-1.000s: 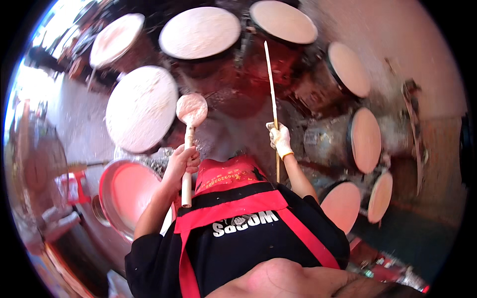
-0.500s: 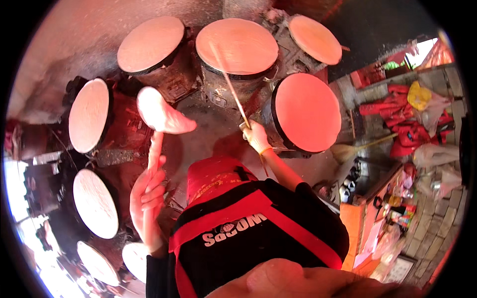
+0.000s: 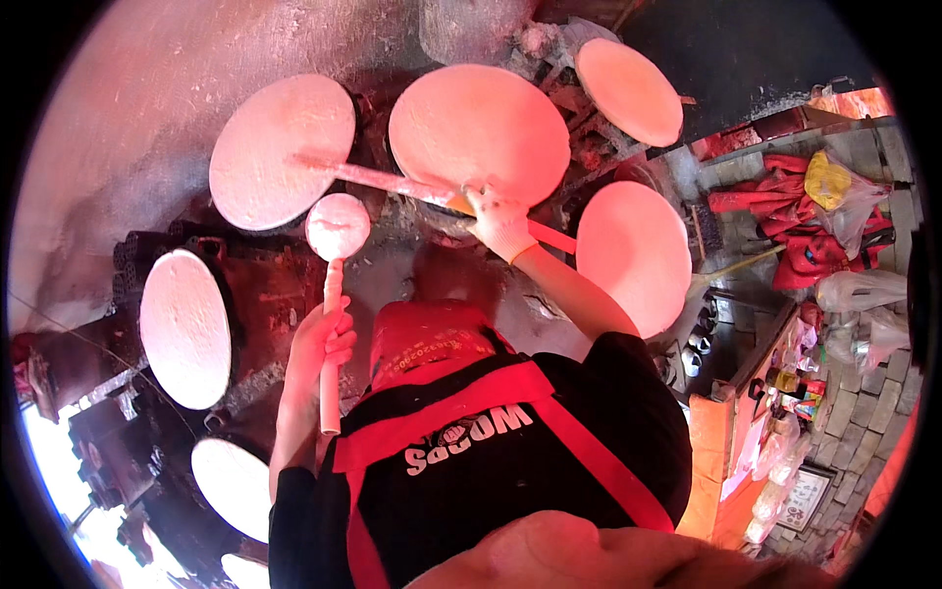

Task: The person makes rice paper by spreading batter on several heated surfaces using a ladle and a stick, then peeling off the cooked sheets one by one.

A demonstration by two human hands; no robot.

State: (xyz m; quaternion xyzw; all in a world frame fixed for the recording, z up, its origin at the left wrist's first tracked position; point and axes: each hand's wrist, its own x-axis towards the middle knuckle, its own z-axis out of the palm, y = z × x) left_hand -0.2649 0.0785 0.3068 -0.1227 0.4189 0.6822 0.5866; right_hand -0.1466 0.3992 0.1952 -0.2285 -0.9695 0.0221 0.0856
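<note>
My left hand (image 3: 324,344) is closed round a pale stick-like handle (image 3: 331,393), held upright with a soft, rounded white lump (image 3: 339,228) at its top. My right hand (image 3: 498,221) grips a long wooden stick (image 3: 392,184) lying crosswise; its far end is blurred over the pale disc on the far-left griddle (image 3: 265,187). Beneath that hand is the middle griddle (image 3: 481,123), covered with a thin round pale layer. An orange band circles my right wrist.
More round pale-topped griddles curve around me: far right (image 3: 630,93), near right (image 3: 636,257), left (image 3: 186,329) and lower left (image 3: 234,486). Right are a broom (image 3: 736,265), red cloths and bags (image 3: 785,206), and an orange-sided table (image 3: 708,461) with packets.
The stick in my right hand has swung from the middle griddle to the far-left one. The lump on my left-hand stick has drawn from a drooping shape into a ball.
</note>
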